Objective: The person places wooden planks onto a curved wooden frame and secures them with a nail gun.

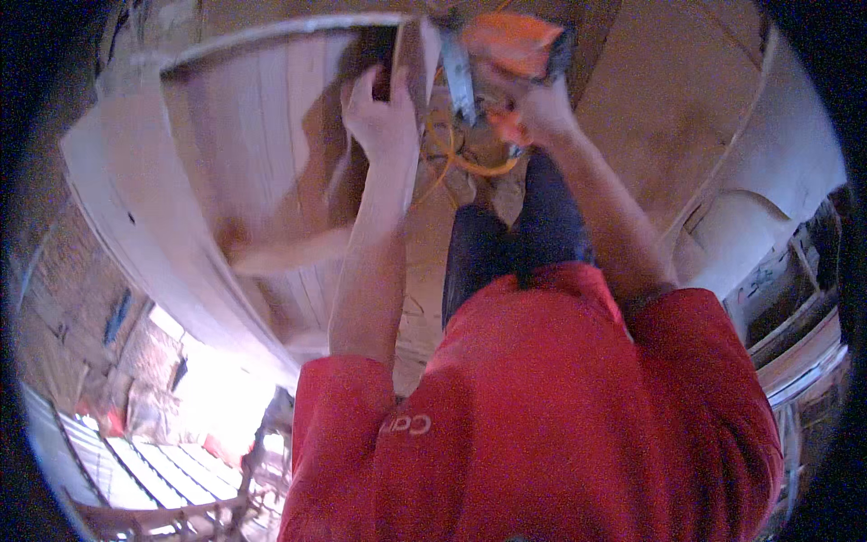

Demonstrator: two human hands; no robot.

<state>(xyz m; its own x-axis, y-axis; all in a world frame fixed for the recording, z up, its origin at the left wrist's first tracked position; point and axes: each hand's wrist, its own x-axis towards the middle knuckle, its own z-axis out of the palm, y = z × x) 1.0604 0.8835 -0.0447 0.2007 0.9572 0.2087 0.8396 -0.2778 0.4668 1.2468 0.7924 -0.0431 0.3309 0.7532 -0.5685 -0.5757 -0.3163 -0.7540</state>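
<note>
My left hand point(384, 113) grips the upright edge of a wooden board point(408, 54), with its fingers curled round it. The board stands at one end of a large pale wooden panel point(257, 117). My right hand point(542, 113) is closed round the handle of an orange nail gun point(510, 45) with a dark end cap and a grey metal strip slanting down. The tool is blurred; its nose points left, beside the board, and I cannot tell whether it touches.
A yellow hose point(488, 168) loops on the floor below the nail gun, near my legs. A brown sheet point(659, 108) and a pale curved piece point(741, 230) lie to the right. Bright light enters at lower left. A pale blurred streak crosses the panel, its nature unclear.
</note>
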